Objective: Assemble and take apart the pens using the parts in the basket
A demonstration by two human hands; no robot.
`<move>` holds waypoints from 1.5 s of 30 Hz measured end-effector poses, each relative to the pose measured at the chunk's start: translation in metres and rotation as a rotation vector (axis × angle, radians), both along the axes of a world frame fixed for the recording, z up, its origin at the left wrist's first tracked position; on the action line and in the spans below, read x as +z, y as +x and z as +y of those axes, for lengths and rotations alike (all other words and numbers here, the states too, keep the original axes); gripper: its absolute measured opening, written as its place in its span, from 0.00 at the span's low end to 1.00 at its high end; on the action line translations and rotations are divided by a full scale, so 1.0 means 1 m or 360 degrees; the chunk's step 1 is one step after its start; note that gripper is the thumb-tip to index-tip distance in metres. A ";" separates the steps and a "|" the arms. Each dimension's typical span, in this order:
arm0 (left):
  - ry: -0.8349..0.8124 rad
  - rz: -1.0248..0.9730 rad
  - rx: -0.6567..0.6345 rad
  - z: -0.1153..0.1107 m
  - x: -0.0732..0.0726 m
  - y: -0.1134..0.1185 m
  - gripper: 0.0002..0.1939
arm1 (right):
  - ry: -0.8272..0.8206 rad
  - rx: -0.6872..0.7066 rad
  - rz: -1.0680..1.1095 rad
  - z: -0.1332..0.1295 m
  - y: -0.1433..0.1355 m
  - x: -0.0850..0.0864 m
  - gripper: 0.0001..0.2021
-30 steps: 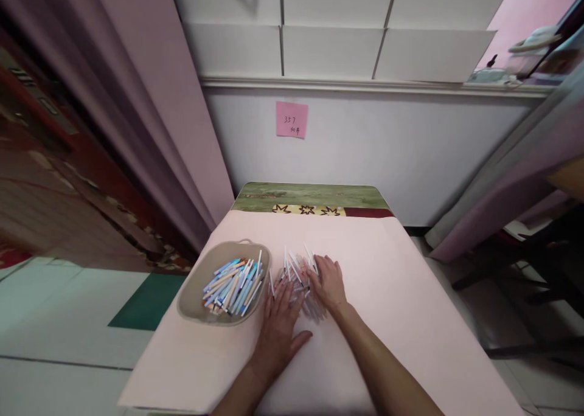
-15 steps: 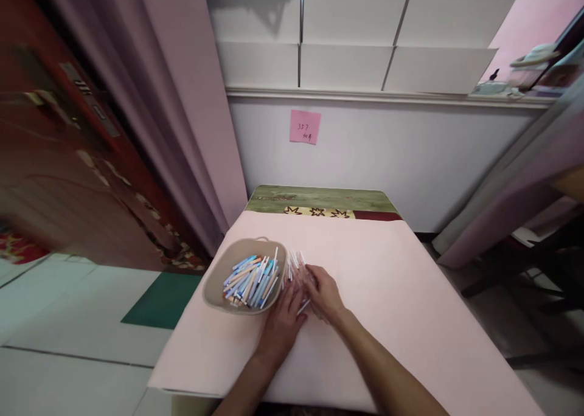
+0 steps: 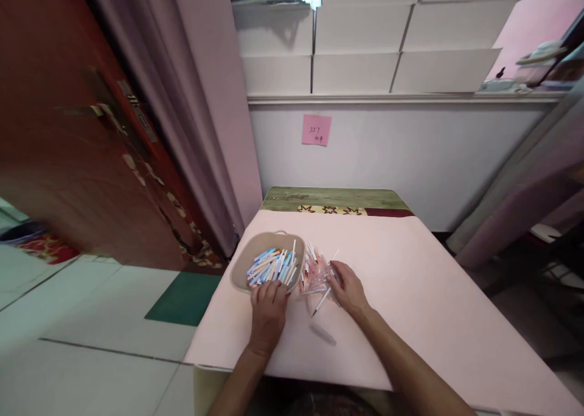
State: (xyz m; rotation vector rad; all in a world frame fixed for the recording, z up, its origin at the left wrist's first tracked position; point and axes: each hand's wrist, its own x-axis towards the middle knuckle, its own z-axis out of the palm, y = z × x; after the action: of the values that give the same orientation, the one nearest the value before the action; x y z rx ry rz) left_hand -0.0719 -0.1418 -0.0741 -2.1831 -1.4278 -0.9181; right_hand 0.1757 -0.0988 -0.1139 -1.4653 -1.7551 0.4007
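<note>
A beige plastic basket [image 3: 241, 259] stands on the left of the table, holding many slim blue, peach and white pens [image 3: 274, 266]. My left hand [image 3: 268, 312] has its fingers curled over the basket's front rim. Right beside the basket lies a loose heap of clear pinkish pieces and thin white sticks [image 3: 317, 274]. Against the heap's right side, my right hand [image 3: 349, 285] rests with fingers stretched out. One white stick with a dark tip [image 3: 320, 302] slants out in front. Nearer me is a blurred pale, clear piece [image 3: 323, 333].
A pink cloth [image 3: 429, 294] covers most of the table, leaving a green patterned strip [image 3: 328, 198] at the back. Behind stands a white wall with a pink note [image 3: 316, 130]. To the left are a purple curtain [image 3: 191, 130] and a reddish-brown door [image 3: 91, 179].
My left hand has left the heap and moved onto the basket's front rim. The heap is more spread out, and the blurred clear piece now shows in front. The head view has shifted.
</note>
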 end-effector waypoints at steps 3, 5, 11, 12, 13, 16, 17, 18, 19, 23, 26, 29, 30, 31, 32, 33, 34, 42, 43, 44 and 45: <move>0.0033 -0.0048 0.0090 0.008 0.000 -0.006 0.10 | 0.0017 -0.0016 0.0023 -0.004 -0.001 0.004 0.21; 0.0122 -0.0110 0.0122 -0.001 0.002 -0.007 0.16 | 0.0051 -0.0085 0.0039 -0.010 0.001 0.008 0.20; -0.0157 0.0103 -0.0826 -0.058 0.009 0.015 0.17 | 0.0017 -0.0196 -0.0110 -0.009 0.011 0.017 0.18; -0.0248 0.0158 -0.0917 -0.061 0.009 0.021 0.15 | -0.0037 -0.0213 -0.0137 -0.003 0.014 0.019 0.18; -0.0330 0.0202 -0.0972 -0.063 0.010 0.025 0.13 | -0.0088 -0.0225 -0.0162 0.005 0.017 0.020 0.19; -0.0432 0.0257 -0.1027 -0.057 0.006 0.034 0.09 | -0.0193 -0.0199 -0.0235 0.031 0.028 0.026 0.20; -0.0404 0.0229 -0.1019 -0.054 0.004 0.034 0.09 | -0.0226 -0.0183 -0.0260 0.039 0.031 0.027 0.19; -0.0360 0.0168 -0.0974 -0.050 0.002 0.035 0.10 | -0.0259 -0.0167 -0.0285 0.047 0.032 0.029 0.17; -0.0311 0.0075 -0.0887 -0.047 0.000 0.035 0.10 | -0.0289 -0.0156 -0.0309 0.054 0.032 0.030 0.16; -0.0293 -0.0362 -0.0361 -0.030 -0.010 0.043 0.10 | -0.0392 -0.0152 -0.0387 0.077 0.019 0.034 0.15; -0.0407 -0.0537 -0.0141 -0.013 -0.021 0.057 0.15 | -0.0477 -0.0159 -0.0460 0.092 -0.002 0.040 0.16; -0.0477 -0.0567 -0.0049 -0.003 -0.031 0.067 0.29 | -0.0551 -0.0181 -0.0551 0.106 -0.030 0.048 0.21; -0.0521 -0.0525 -0.0049 -0.002 -0.032 0.068 0.34 | -0.0567 -0.0186 -0.0584 0.110 -0.040 0.051 0.23; -0.0576 -0.0464 -0.0059 -0.003 -0.033 0.069 0.39 | -0.0576 -0.0187 -0.0615 0.114 -0.050 0.053 0.24; -0.0635 -0.0395 -0.0068 -0.005 -0.032 0.069 0.44 | -0.0581 -0.0183 -0.0645 0.119 -0.060 0.055 0.25; -0.0688 -0.0325 -0.0079 -0.007 -0.031 0.069 0.49 | -0.0582 -0.0176 -0.0671 0.122 -0.069 0.055 0.25; -0.0730 -0.0253 -0.0101 -0.009 -0.029 0.069 0.53 | -0.0581 -0.0168 -0.0694 0.126 -0.077 0.055 0.24; -0.0705 -0.0084 0.0002 -0.008 -0.040 0.066 0.54 | -0.0665 -0.0138 -0.0801 0.144 -0.069 0.045 0.15; -0.0701 -0.0071 0.0001 -0.007 -0.041 0.066 0.53 | -0.0682 -0.0136 -0.0807 0.143 -0.064 0.045 0.14; -0.0703 -0.0057 -0.0005 -0.006 -0.042 0.066 0.53 | -0.0695 -0.0130 -0.0810 0.142 -0.059 0.046 0.13; -0.0708 -0.0047 -0.0013 -0.005 -0.042 0.066 0.52 | -0.0702 -0.0117 -0.0808 0.139 -0.055 0.047 0.12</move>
State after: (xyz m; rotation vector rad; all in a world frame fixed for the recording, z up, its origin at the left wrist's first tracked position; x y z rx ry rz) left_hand -0.0058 -0.1470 -0.1162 -2.4934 -1.7759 -0.6849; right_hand 0.1205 0.0406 -0.0665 -2.0790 -2.0840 0.4202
